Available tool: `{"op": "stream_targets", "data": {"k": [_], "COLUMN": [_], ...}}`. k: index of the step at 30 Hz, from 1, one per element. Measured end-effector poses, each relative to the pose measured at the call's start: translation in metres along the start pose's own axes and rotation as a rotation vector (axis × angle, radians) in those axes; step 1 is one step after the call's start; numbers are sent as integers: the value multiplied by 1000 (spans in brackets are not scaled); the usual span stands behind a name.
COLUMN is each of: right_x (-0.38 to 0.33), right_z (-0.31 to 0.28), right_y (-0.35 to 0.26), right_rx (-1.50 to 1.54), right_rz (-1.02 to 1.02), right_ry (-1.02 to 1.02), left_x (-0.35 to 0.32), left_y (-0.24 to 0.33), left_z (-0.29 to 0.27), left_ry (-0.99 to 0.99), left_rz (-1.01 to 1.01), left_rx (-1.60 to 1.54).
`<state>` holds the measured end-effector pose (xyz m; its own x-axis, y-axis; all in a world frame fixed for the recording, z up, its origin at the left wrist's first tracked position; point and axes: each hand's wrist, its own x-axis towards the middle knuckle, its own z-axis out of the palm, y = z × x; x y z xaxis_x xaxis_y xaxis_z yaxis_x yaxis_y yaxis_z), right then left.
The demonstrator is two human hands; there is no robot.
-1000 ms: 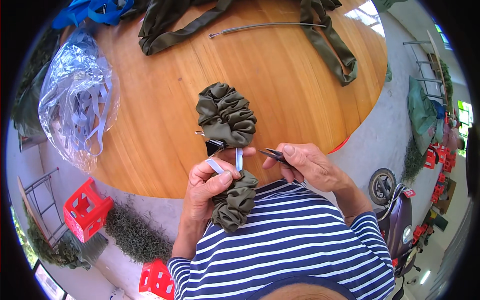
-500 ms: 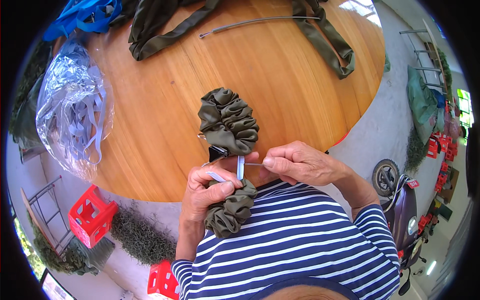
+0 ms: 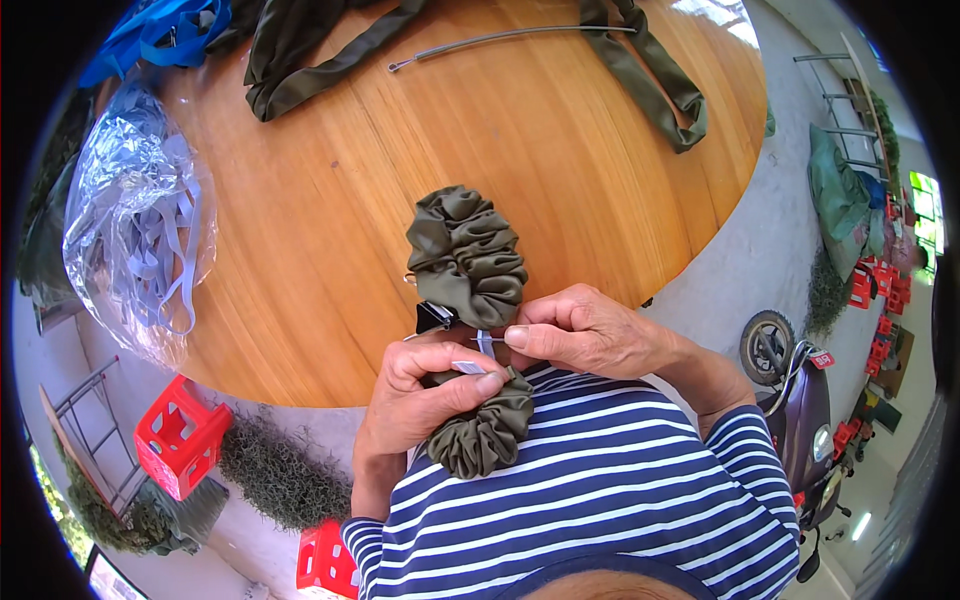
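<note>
Near the front edge of a round wooden tabletop, two hands worked close together on gathered, dark green fabric. One bunch, the upper ruffle, showed over the tabletop, with a black clip at its lower left. Another, the lower ruffle, showed below it, in front of a striped shirt. A narrow pale band ran between the two.

The left hand had its grip closed, thumb on top, pinching the lower ruffle beside a pale band end. The right hand had its grip pressed together on a thin tool, mostly hidden, its tip at the band.

Farther off on the tabletop, a clear bag of pale bands was at the left, blue straps at the far left, and green cloth beside them. A grey rod reached a loop of green fabric. Red stools stood on the floor at left; a scooter was at right.
</note>
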<state>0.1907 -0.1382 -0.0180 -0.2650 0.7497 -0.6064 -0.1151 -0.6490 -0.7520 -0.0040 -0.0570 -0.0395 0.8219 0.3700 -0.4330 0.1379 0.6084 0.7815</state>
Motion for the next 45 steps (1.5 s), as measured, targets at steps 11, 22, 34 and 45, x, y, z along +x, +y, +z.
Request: {"op": "stream_targets", "data": {"k": [11,22,34,45], "right_x": [4,4,7,5], "right_z": [1,7,9,-1], "right_y": [5,11,8,0], "right_rx": [-89,-37,-91,104], "right_rz": [-37,-55,-70,238], "right_ry": [29,51,26,-157], "left_x": [-4,-4,-8,-8], "left_y": [-4,-6,-8,-9], "left_z": [-1,-4,0,0], "left_ry": [40,22,72,74], "left_rz": [51,110,158,221], "left_rx": [-1,73,118,188]}}
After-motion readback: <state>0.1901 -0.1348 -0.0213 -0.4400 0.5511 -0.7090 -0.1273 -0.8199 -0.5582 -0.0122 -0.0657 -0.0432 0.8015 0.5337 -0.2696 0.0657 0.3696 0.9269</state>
